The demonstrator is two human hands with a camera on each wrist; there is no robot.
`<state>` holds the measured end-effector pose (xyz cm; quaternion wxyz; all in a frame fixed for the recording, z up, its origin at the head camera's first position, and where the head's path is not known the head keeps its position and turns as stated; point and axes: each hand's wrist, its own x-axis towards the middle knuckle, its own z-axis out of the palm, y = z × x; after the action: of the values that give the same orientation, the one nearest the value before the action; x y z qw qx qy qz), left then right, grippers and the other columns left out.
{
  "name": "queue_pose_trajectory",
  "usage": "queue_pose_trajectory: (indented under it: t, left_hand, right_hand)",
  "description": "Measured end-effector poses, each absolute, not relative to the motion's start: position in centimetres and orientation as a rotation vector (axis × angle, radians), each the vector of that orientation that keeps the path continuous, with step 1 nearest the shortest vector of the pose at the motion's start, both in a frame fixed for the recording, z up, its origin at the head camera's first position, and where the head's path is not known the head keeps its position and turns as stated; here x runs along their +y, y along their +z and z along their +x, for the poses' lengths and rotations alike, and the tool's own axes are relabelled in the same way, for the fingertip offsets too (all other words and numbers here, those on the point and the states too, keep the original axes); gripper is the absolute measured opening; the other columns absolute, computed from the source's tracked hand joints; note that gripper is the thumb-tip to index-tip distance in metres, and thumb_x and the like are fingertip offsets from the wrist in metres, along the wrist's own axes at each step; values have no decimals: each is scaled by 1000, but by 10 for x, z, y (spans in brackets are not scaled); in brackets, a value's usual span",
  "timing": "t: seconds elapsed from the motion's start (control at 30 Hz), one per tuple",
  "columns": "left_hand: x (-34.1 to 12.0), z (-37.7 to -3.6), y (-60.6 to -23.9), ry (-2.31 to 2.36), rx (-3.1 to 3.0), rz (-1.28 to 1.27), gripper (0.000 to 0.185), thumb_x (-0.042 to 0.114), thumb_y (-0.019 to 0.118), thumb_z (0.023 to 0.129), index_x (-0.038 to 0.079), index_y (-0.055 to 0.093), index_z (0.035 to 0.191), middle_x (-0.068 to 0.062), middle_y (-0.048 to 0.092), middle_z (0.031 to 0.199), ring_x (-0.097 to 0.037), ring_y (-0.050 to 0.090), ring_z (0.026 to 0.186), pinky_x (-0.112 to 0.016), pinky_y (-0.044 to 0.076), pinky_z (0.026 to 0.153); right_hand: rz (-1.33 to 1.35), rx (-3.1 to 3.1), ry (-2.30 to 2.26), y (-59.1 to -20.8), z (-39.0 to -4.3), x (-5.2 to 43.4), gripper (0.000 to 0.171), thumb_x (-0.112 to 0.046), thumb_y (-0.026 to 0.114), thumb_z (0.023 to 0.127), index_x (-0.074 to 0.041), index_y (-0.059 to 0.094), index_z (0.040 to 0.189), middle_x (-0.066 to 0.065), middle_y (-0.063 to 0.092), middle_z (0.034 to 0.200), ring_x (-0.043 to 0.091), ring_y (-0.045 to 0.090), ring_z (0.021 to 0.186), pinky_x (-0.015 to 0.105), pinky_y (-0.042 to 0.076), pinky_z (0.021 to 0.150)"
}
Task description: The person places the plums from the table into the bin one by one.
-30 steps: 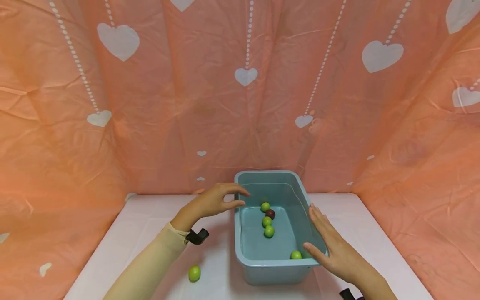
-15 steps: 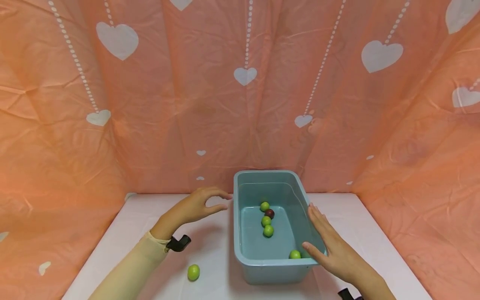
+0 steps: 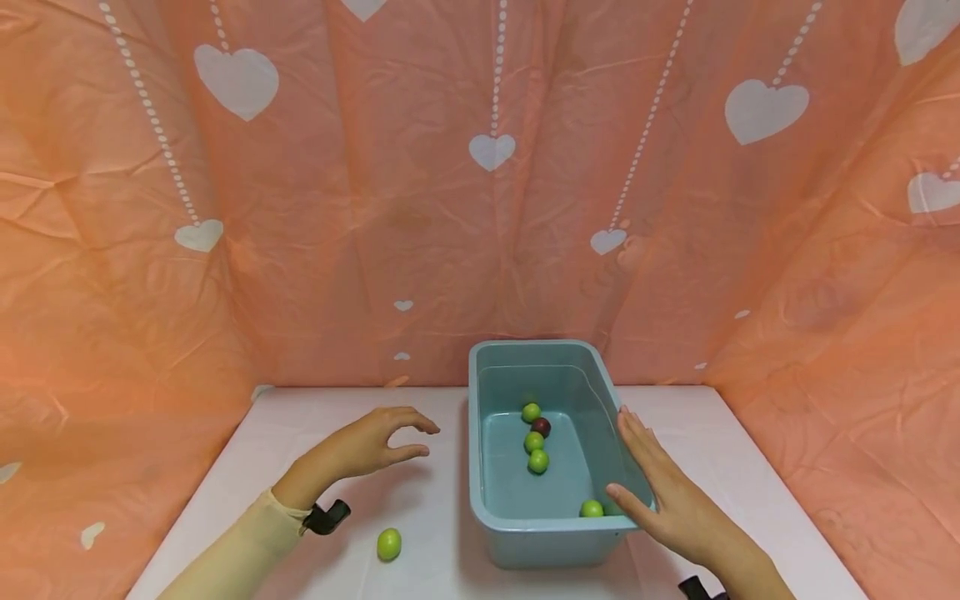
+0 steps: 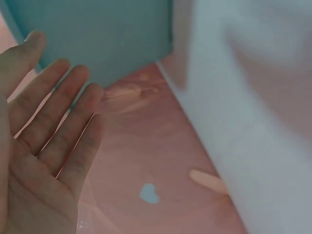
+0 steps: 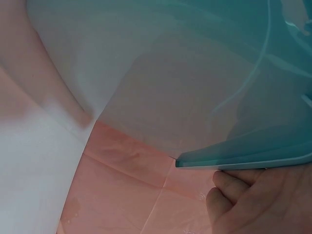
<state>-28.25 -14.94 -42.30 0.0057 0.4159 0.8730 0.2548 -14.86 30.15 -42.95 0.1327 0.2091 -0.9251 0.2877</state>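
A blue-grey plastic bin (image 3: 555,527) stands on the white table. Several small round green fruits lie inside, one of them the green fruit (image 3: 538,462) in the row and another the green fruit (image 3: 592,508) in the near right corner. A dark red round fruit (image 3: 541,427) sits within the row. My left hand (image 3: 371,442) hovers left of the bin, fingers loosely bent, holding nothing. My right hand (image 3: 671,500) rests against the bin's right side, fingers extended along the rim, thumb over the near corner. A green fruit (image 3: 389,544) lies on the table, below my left hand in the head view.
The white table (image 3: 750,500) is enclosed at the back and sides by an orange-pink curtain (image 3: 360,208) with white hearts. Both wrists carry a black camera mount, such as the left camera mount (image 3: 327,517).
My left hand has moved from over the bin's left rim out to the left and down towards the person, apart from the bin. My right hand and the fruits have stayed put.
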Motion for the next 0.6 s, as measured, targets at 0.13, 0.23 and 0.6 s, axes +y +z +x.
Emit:
queue_pose_trajectory:
  t: [0.13,0.23,0.6]
  left_hand:
    - [-159,-277,-434,770,2723,1245,30,34,76,103,20,75,129,5,75,127,-18,68,124,-47,54,108]
    - [-166,-274,-440,756,2719,1217,29,34,76,103,21,75,128,5,75,127,-18,68,124,-48,54,108]
    - [-184,-261,-457,774,2664,1195,29,29,76,103,14,76,127,2,76,126,-18,68,124,-47,54,106]
  right_hand:
    - [616,-2671,830,-430,-149,301,91,-33,75,102,-13,21,173,17,19,177,57,22,157,4,2,116]
    - [622,-2665,829,-430,-149,301,90,-32,75,102,-12,21,172,17,20,177,57,22,157,4,2,116]
    - [620,-2678,844,-430,-149,302,90,-32,74,103,-11,21,173,18,18,178,57,21,157,2,2,115]
